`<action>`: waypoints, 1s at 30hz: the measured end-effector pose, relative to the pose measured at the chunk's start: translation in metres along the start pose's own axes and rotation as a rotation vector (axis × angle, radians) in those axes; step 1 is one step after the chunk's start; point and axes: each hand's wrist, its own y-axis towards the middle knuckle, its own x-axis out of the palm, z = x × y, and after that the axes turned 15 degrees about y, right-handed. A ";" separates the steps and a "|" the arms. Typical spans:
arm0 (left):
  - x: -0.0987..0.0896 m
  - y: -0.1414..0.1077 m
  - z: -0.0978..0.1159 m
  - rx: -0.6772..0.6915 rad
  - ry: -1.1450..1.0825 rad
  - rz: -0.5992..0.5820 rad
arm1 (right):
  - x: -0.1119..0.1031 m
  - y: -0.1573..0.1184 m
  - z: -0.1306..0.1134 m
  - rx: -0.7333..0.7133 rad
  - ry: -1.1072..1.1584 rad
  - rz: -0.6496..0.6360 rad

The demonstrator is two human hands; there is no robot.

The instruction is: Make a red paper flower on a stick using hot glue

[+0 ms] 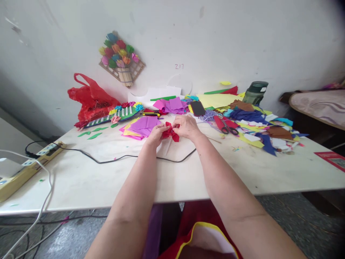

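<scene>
A red paper flower [175, 137] is between my two hands, just above the middle of the table. My left hand [156, 134] pinches its left side. From the right, my right hand [186, 126] has its fingers closed on the flower's upper right part. Fingers cover some of the petals. To the left of the hands lies a stack of purple, yellow and pink paper sheets [141, 126]. Behind them is a heap of purple paper [172, 105]. A phone [198, 108] rests a little farther back on the right.
Scissors [229, 129] lie right of my hands, near a pile of coloured paper scraps [258, 122]. A dark green bottle [254, 92] stands behind. A black cable [126, 156] crosses the table from a power strip [40, 158]. A red plastic bag [93, 95] sits back left.
</scene>
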 end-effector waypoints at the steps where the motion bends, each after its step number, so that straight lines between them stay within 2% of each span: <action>1: 0.000 0.000 0.000 -0.003 0.002 0.005 | -0.001 0.000 0.000 -0.004 -0.006 -0.005; 12: 0.002 0.001 -0.002 -0.020 0.013 0.012 | 0.001 0.001 0.005 -0.059 -0.010 -0.046; 17: 0.001 0.002 -0.003 -0.004 0.015 0.004 | 0.001 0.001 0.007 -0.056 0.055 -0.018; 26: 0.002 -0.002 0.000 -0.007 -0.019 -0.023 | 0.003 0.005 0.026 0.111 0.155 0.237; 30: 0.001 -0.001 -0.002 -0.006 -0.041 -0.024 | 0.010 0.007 0.037 0.240 0.327 0.222</action>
